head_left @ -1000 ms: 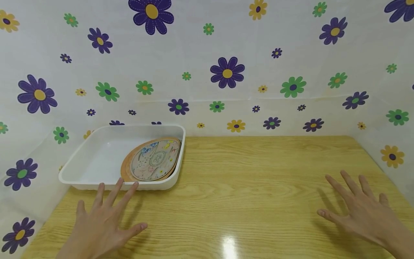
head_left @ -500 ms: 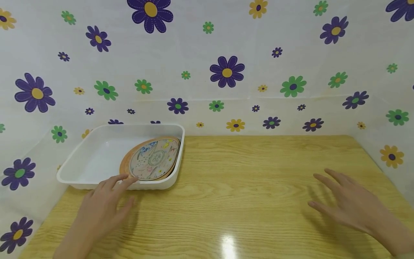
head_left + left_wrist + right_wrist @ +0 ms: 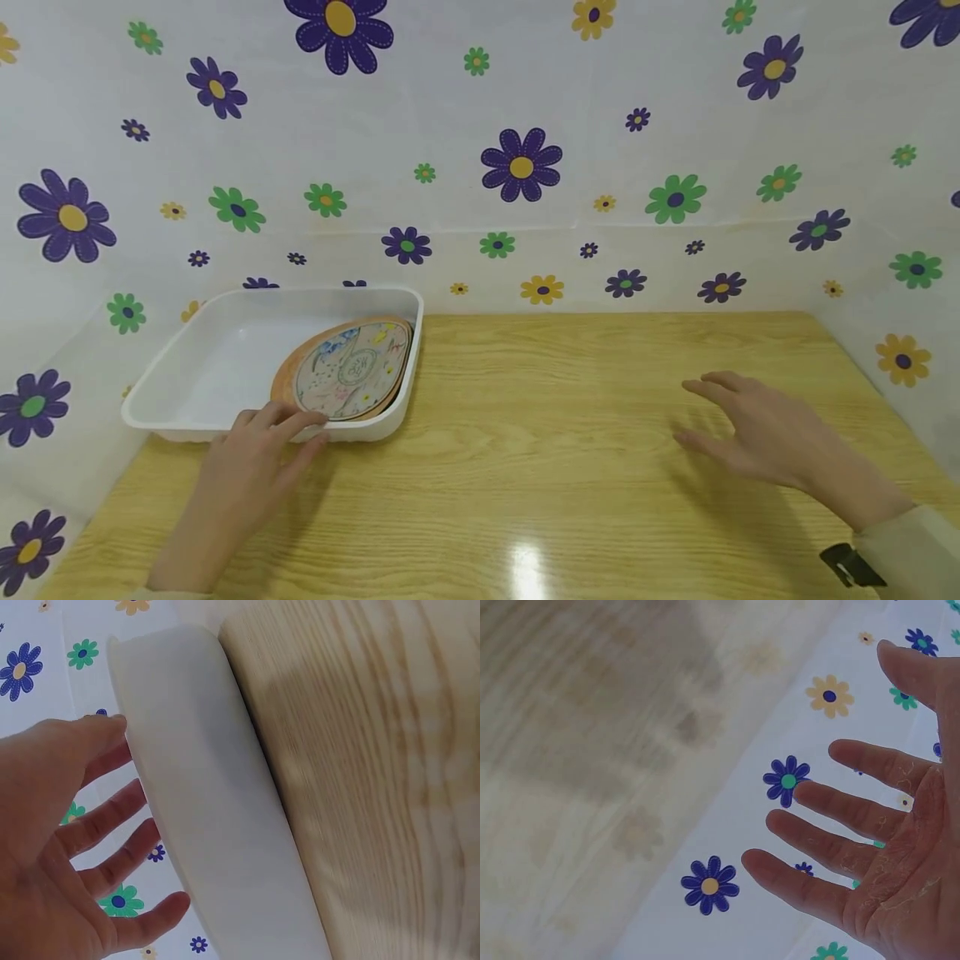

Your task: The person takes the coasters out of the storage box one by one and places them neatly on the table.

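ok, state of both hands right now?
Left hand: at the front rim of the white tray; can't tell if gripping.
Right hand: open, holding nothing.

White tray (image 3: 213, 375); orange-edged, pinkish floral oval piece (image 3: 352, 371); yellowish wood-grain table (image 3: 540, 400); white backdrop (image 3: 577, 108) with purple, green and yellow flowers (image 3: 521, 167).

left hand (image 3: 243, 458) palm down, fingers (image 3: 105, 817) gently bent; right hand (image 3: 765, 433) raised, fingers spread, thumb (image 3: 907, 671) apart.

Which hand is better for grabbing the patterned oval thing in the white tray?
Probably the left hand: it is at the near rim of the white tray, close to the patterned oval thing. The right hand hovers over the table, farther away.
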### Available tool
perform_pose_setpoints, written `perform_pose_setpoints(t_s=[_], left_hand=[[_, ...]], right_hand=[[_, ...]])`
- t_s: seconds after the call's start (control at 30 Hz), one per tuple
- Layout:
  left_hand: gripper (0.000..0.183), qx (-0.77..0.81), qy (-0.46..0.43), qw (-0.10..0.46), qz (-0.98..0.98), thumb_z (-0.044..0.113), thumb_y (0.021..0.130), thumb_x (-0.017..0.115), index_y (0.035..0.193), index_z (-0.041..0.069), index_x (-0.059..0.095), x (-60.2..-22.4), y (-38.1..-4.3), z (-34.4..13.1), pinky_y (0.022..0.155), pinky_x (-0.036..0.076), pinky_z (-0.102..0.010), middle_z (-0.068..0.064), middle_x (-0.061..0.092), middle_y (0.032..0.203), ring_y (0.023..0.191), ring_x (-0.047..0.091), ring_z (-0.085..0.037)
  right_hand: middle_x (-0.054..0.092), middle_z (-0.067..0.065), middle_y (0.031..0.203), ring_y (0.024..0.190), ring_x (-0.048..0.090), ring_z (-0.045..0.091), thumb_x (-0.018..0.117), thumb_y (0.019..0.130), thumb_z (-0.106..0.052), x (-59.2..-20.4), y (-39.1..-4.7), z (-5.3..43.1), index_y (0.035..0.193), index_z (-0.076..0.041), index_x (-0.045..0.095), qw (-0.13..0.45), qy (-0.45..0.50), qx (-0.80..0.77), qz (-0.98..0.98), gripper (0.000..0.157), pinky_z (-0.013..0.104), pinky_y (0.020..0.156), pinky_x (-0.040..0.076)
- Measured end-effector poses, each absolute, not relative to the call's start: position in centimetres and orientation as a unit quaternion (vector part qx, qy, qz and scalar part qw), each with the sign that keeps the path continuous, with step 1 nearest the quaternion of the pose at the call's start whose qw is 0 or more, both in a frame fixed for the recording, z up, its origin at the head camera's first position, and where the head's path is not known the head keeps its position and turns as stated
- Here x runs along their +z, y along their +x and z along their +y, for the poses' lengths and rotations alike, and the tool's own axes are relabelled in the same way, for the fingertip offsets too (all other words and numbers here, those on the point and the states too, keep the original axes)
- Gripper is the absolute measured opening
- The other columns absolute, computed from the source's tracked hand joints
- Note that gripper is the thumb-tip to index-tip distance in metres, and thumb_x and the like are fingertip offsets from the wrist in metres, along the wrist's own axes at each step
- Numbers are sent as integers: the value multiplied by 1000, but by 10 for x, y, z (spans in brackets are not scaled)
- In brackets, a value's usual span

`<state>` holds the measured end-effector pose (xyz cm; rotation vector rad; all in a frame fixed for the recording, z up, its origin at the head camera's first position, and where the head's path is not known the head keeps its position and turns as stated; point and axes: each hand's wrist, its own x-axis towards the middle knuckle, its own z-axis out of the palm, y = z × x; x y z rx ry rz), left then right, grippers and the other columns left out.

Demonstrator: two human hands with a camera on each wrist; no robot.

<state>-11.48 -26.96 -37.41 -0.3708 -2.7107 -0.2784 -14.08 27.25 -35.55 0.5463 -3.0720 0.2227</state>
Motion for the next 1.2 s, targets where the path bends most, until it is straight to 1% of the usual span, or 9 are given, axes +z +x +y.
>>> perform_pose_setpoints(t_s=[0.1,0.27,0.47,0.6,0.73,0.9,1.0,1.1,1.2], left_hand=[[18,-101,-133,204,-965,22,89,78,107,20,77,-374,-115,-267,64,52,-57,-5,70,103,93,66,-42],[15,-91,-134,208,-965,18,90,77,104,17,77,-373,-116,-263,60,53,-53,-7,70,100,90,66,-42],[17,-96,-129,187,-969,20,92,75,108,14,76,-373,-115,-257,66,55,-58,-8,69,104,94,66,-43],[20,-98,-124,184,-970,21,91,76,110,13,77,-375,-112,-253,70,55,-59,-8,69,106,96,65,-42],[20,-94,-129,198,-967,20,90,77,109,13,77,-376,-113,-251,70,55,-58,-8,70,105,96,65,-41],[23,-95,-132,187,-969,19,90,76,112,13,76,-373,-110,-252,74,55,-59,-9,70,108,97,65,-41],[25,-102,-136,173,-970,18,90,76,115,14,76,-371,-109,-254,78,55,-59,-8,70,111,99,66,-40],[27,-106,-144,161,-971,19,90,77,117,18,75,-370,-109,-256,77,54,-61,-5,71,114,102,66,-36],[32,-104,-168,173,-965,20,87,80,118,23,75,-370,-110,-261,72,53,-60,-1,71,113,101,66,-32]], right_hand=[[60,24,140,121,63,47,63,94,-61,-351,-148,266,139,-9,62,15,188,66,-980,69,62,86,55],[61,22,140,124,62,44,61,95,-60,-345,-157,253,141,-9,60,15,205,67,-976,68,61,95,52],[62,20,140,124,63,42,61,97,-57,-343,-169,239,141,-9,60,29,227,67,-971,66,60,95,53],[62,18,141,124,63,41,61,97,-56,-342,-178,229,141,-10,60,28,239,65,-968,64,60,95,53],[62,16,142,125,63,39,62,96,-55,-342,-187,214,142,-11,60,25,251,75,-965,63,58,98,53],[63,15,141,126,63,38,61,97,-54,-341,-198,186,141,-12,61,28,281,90,-955,61,56,101,52],[63,14,141,128,62,36,62,96,-53,-342,-203,170,140,-12,62,29,298,96,-949,61,55,102,51],[63,13,141,129,62,34,63,96,-53,-343,-207,154,140,-12,62,30,316,103,-943,60,53,104,51],[63,13,142,130,61,33,62,96,-51,-343,-211,140,140,-12,62,33,341,111,-933,59,52,105,51]])
